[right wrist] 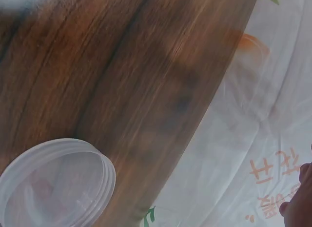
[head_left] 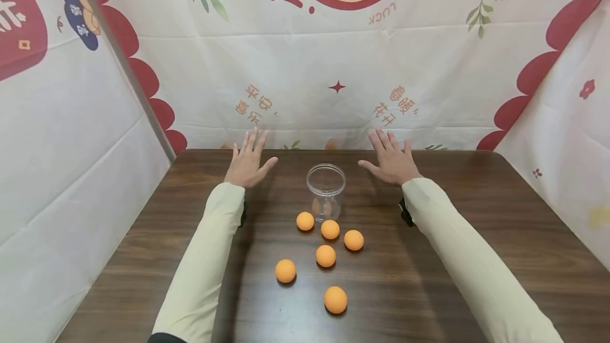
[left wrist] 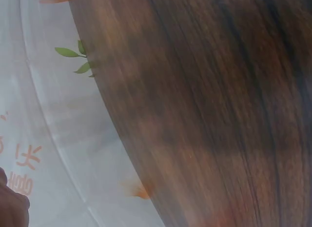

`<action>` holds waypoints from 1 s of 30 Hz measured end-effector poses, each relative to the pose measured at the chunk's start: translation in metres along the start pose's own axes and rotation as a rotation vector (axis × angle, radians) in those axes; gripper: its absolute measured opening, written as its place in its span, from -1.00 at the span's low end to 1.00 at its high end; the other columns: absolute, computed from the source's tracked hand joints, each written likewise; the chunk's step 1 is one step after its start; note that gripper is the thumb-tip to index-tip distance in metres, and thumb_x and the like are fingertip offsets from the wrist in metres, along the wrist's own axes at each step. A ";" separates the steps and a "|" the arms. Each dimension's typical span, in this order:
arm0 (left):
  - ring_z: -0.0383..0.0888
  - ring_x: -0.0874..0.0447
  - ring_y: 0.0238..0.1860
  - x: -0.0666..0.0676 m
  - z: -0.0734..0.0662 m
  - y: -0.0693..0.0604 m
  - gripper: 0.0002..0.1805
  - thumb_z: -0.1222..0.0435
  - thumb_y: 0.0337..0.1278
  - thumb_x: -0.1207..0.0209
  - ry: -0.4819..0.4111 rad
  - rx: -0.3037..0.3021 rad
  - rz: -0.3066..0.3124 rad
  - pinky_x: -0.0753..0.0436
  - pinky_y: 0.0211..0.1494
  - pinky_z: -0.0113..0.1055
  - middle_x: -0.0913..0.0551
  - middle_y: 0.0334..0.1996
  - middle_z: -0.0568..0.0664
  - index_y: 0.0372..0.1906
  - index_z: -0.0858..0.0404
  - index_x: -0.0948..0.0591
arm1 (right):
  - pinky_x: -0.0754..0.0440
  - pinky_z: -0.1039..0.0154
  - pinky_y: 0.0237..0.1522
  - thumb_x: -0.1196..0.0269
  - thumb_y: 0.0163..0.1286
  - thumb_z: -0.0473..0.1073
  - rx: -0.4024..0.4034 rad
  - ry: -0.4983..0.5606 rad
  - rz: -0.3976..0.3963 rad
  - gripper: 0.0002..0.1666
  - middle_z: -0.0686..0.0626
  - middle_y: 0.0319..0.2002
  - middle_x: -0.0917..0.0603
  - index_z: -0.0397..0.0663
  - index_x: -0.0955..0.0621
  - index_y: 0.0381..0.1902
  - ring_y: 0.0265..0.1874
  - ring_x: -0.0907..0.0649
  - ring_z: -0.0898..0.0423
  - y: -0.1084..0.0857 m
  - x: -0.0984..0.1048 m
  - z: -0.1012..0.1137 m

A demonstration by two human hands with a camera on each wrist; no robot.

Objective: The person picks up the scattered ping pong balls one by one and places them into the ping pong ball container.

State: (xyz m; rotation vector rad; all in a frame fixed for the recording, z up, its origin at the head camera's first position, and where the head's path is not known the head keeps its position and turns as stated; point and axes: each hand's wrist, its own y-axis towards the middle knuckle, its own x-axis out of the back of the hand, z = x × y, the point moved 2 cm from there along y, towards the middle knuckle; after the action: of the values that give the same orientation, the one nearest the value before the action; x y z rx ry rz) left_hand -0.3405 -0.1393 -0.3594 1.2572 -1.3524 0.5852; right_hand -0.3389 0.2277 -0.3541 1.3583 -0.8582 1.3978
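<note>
In the head view a clear plastic jar [head_left: 326, 189] without a lid stands upright on the dark wooden table. My left hand [head_left: 248, 164] is held out to the left of the jar with fingers straight and spread, holding nothing. On the other side, my right hand [head_left: 392, 162] is spread the same way, also holding nothing. Several orange balls lie on the near side of the jar, among them one ball [head_left: 305, 221] close to its base and another ball [head_left: 335, 300] nearest to me. The right wrist view shows the jar's rim [right wrist: 105, 173].
The wooden table [head_left: 143, 269] ends at a far edge just beyond my hands. A white printed cloth [head_left: 295, 68] hangs behind it, and more cloth walls [head_left: 57, 184] enclose the left and right sides.
</note>
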 end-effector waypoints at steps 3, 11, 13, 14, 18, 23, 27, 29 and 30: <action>0.17 0.24 0.52 0.003 0.000 -0.003 -0.18 -0.18 0.36 0.16 -0.017 -0.010 0.007 0.10 0.39 0.33 0.18 0.53 0.14 0.53 0.12 0.09 | 0.29 -0.44 0.30 0.11 0.35 0.46 0.004 0.015 -0.017 0.06 -0.20 0.52 0.17 -0.01 0.15 0.53 0.48 0.10 -0.27 -0.004 0.001 -0.001; 0.10 0.23 0.53 0.008 -0.003 -0.005 -0.12 -0.27 0.29 0.16 -0.103 -0.009 0.052 0.00 0.37 0.33 0.15 0.54 0.08 0.53 0.00 0.17 | 0.21 -0.43 0.30 0.04 0.42 0.32 0.048 0.046 -0.047 -0.01 -0.25 0.51 0.08 -0.01 0.17 0.53 0.46 0.06 -0.30 -0.022 0.008 0.004; 0.07 0.24 0.53 0.008 -0.004 -0.006 -0.11 -0.28 0.27 0.14 -0.131 -0.008 0.076 -0.03 0.38 0.30 0.14 0.54 0.05 0.53 -0.04 0.19 | 0.17 -0.44 0.29 0.02 0.43 0.28 0.062 0.060 -0.052 -0.03 -0.26 0.50 0.05 -0.03 0.16 0.53 0.46 0.04 -0.31 -0.027 0.007 0.008; 0.06 0.23 0.53 0.008 -0.005 -0.007 -0.11 -0.28 0.27 0.13 -0.143 -0.013 0.084 -0.05 0.38 0.29 0.13 0.54 0.05 0.53 -0.04 0.19 | 0.15 -0.44 0.29 0.02 0.44 0.27 0.070 0.069 -0.055 -0.04 -0.26 0.49 0.04 -0.04 0.15 0.53 0.45 0.03 -0.31 -0.030 0.005 0.009; 0.05 0.24 0.54 0.006 -0.011 -0.010 -0.10 -0.28 0.27 0.13 -0.220 -0.061 0.115 -0.07 0.41 0.24 0.13 0.54 0.05 0.53 0.00 0.17 | 0.07 -0.46 0.26 0.01 0.45 0.22 0.092 0.107 -0.066 -0.07 -0.27 0.48 0.01 -0.13 0.09 0.51 0.44 -0.01 -0.30 -0.040 -0.004 0.013; 0.08 0.23 0.53 -0.001 -0.017 -0.019 -0.10 -0.27 0.26 0.12 -0.337 -0.118 0.135 -0.02 0.47 0.09 0.13 0.54 0.02 0.53 0.03 0.14 | 0.06 -0.45 0.27 -0.01 0.45 0.20 0.110 0.135 -0.046 -0.09 -0.27 0.48 0.00 -0.16 0.05 0.50 0.44 -0.02 -0.30 -0.053 -0.016 0.018; 0.07 0.17 0.53 -0.006 -0.021 -0.023 -0.10 -0.25 0.25 0.07 -0.358 -0.145 0.142 -0.05 0.48 0.03 0.09 0.53 0.00 0.53 0.03 0.10 | 0.03 -0.43 0.28 -0.03 0.45 0.17 0.135 0.143 -0.041 -0.11 -0.27 0.48 -0.02 -0.16 0.02 0.50 0.44 -0.04 -0.30 -0.064 -0.023 0.024; 0.05 0.14 0.53 -0.007 -0.025 -0.020 -0.09 -0.26 0.23 0.05 -0.366 -0.159 0.145 -0.07 0.48 0.01 0.06 0.53 0.01 0.53 0.04 0.08 | 0.02 -0.43 0.28 -0.03 0.45 0.17 0.145 0.159 -0.044 -0.12 -0.26 0.47 -0.03 -0.15 0.01 0.50 0.44 -0.05 -0.30 -0.069 -0.024 0.027; 0.04 0.14 0.53 -0.006 -0.027 -0.019 -0.08 -0.26 0.22 0.04 -0.371 -0.163 0.151 -0.07 0.48 0.01 0.05 0.53 0.01 0.53 0.04 0.08 | 0.02 -0.42 0.28 -0.03 0.45 0.17 0.148 0.169 -0.041 -0.12 -0.25 0.48 -0.04 -0.13 0.01 0.50 0.44 -0.05 -0.29 -0.072 -0.024 0.028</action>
State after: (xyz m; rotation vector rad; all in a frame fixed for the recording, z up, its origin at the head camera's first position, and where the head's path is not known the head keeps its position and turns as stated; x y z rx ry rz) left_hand -0.3140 -0.1187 -0.3646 1.1733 -1.7783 0.3440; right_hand -0.2641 0.2171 -0.3841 1.3377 -0.6231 1.5448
